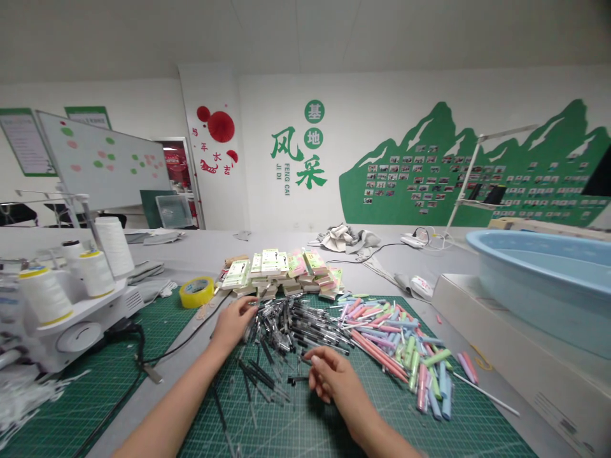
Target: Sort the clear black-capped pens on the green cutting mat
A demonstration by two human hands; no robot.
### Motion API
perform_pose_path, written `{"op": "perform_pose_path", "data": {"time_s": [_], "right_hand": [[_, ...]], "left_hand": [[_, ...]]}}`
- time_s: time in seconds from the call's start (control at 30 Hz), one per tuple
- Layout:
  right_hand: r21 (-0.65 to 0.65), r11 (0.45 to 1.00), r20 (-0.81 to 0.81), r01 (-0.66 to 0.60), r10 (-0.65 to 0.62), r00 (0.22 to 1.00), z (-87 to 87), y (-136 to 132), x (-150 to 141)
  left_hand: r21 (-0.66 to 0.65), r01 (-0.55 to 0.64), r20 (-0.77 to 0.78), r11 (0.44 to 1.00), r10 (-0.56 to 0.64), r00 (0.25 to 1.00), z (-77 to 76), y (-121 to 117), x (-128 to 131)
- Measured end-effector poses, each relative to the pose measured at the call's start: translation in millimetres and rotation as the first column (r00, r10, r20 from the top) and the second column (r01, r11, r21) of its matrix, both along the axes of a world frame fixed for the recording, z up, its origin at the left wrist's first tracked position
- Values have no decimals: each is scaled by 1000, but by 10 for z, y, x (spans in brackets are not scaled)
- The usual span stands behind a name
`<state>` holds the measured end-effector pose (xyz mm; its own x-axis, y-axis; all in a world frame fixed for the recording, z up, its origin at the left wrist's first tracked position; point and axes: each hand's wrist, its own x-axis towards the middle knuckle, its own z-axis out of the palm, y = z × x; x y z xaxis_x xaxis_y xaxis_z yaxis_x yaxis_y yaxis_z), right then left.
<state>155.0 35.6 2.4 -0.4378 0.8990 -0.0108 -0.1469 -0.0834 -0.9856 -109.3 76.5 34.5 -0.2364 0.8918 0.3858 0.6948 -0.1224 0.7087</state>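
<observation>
My left hand is at the left edge of a pile of black and clear pen parts, its fingers bent together at the tips; what they hold, if anything, is unclear. In front of that pile, my right hand hovers low over the green cutting mat with its fingers curled. A small black piece shows beside its fingertips, but the grip itself is blurred. Loose dark pen refills lie between my two forearms. To the right spreads a heap of pastel pen barrels in pink, blue, green and purple.
Stacked small boxes stand behind the pens, with yellow tape to their left. A sewing machine with thread cones occupies the left. At right, a blue basin rests on a white carton. Fabric scraps lie farther back.
</observation>
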Motion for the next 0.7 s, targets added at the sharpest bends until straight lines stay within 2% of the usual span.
{"op": "perform_pose_path", "data": {"time_s": [0.1,0.2,0.37,0.57,0.7], "right_hand": [[5,1000,-1,11,-11,1000,-20,12,7],[9,1000,-1,20,-20,1000,-25,21,15],[7,1000,17,30,-30,999,-23,30,28],[25,999,43,43,-44,998,-23,42,26],[82,994,88,72,-79,993,-20,59,35]], "left_hand": [[-24,-188,-214,982,178,960,-116,66,-358],[-67,-264,-377,962,221,900,-204,81,-482],[-141,-265,-484,954,167,859,-233,83,-446],[-150,-248,-511,957,140,848,-238,68,-433],[-115,-230,-527,966,137,839,-170,29,-373]]}}
